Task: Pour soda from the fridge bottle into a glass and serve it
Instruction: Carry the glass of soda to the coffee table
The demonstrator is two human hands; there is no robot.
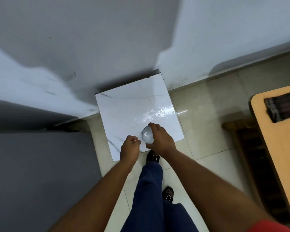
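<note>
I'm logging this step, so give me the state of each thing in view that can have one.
glass: upright on the white table, contents not discernible
right hand: wrapped around the glass
left hand: loosely curled beside the glass, holding nothing visible
white table: glossy top bearing only the glass

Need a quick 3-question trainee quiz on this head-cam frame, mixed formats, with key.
1. True or false: the right hand is wrapped around the clear drinking glass over the small white marble-patterned table.
2. Multiple choice: the left hand is A) holding a bottle, B) curled loosely beside the glass, holding nothing visible, C) flat on the orange wooden tabletop.
3. Fill in: the grey surface that may be the fridge lies on the person's ___ side.

Key: 1 true; 2 B; 3 left.
</note>
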